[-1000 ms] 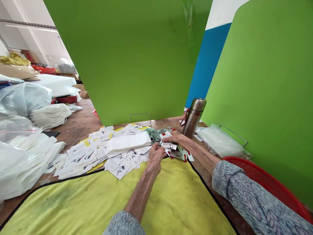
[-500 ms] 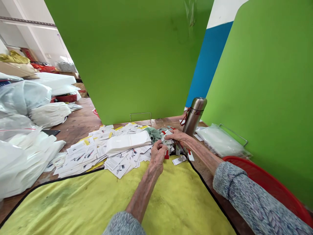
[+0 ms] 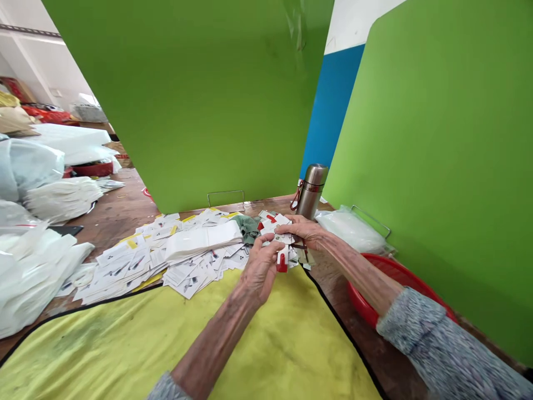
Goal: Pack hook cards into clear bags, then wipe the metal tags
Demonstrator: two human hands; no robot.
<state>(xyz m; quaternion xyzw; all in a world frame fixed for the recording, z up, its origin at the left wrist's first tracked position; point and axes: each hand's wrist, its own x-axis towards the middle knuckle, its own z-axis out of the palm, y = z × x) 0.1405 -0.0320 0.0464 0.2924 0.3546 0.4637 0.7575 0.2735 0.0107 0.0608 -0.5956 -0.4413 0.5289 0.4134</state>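
Note:
My left hand (image 3: 262, 268) is closed, thumb and fingers pinching a small white card with a red shape (image 3: 282, 260). My right hand (image 3: 307, 230) comes in from the right, its fingers closed on more of these small cards (image 3: 272, 219), fanned out above the left fingertips. Both hands are close together over the far edge of a yellow cloth (image 3: 266, 333). Just left of the cards lies a crumpled green cloth (image 3: 248, 229). A few more small pieces (image 3: 305, 256) lie below the right hand, partly hidden by it.
A thick white paper stack (image 3: 204, 242) rests on scattered printed sheets (image 3: 120, 269). Behind my right hand stands a steel flask (image 3: 311, 191), near clear plastic bags (image 3: 352, 229). A red basket (image 3: 362, 303) sits under my right forearm. Green panels (image 3: 200, 111) close off the back; white bags (image 3: 37, 278) fill the left.
The view has shifted to the right. The small cards are now raised and fanned between both hands; earlier they lay lower, with some spread near the cloth's edge.

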